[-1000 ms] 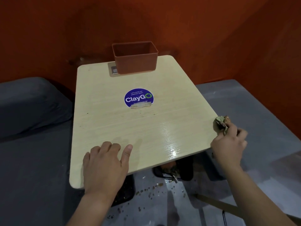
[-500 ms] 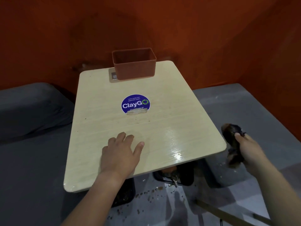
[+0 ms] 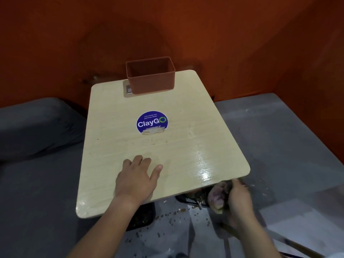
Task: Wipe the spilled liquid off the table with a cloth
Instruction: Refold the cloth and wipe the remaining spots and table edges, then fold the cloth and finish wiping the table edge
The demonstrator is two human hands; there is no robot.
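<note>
Right, our left hand [image 3: 135, 180] lies flat and splayed, bracing the pale wood-grain table [image 3: 115, 146]; right hand's [image 3: 240, 200] grip bunches the damp crumpled cloth [image 3: 216, 198] below the near-right edge. We'd squeeze clear, then re-wipe the glossy patch [image 3: 202, 164].

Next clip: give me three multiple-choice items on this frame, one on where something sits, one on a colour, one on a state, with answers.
1. Where does the box stand on the table?
A. at the far edge
B. at the near edge
C. on the sticker

2. What colour is the round sticker's ground?
A. red
B. blue
C. yellow

3. What is the right hand doing?
A. lying flat on the table
B. gripping a cloth below the table's near right corner
C. holding the box

Answers:
1 A: the box stands at the far edge of the table.
2 B: the sticker is blue.
3 B: the right hand clutches the cloth; the left hand lies flat.
</note>
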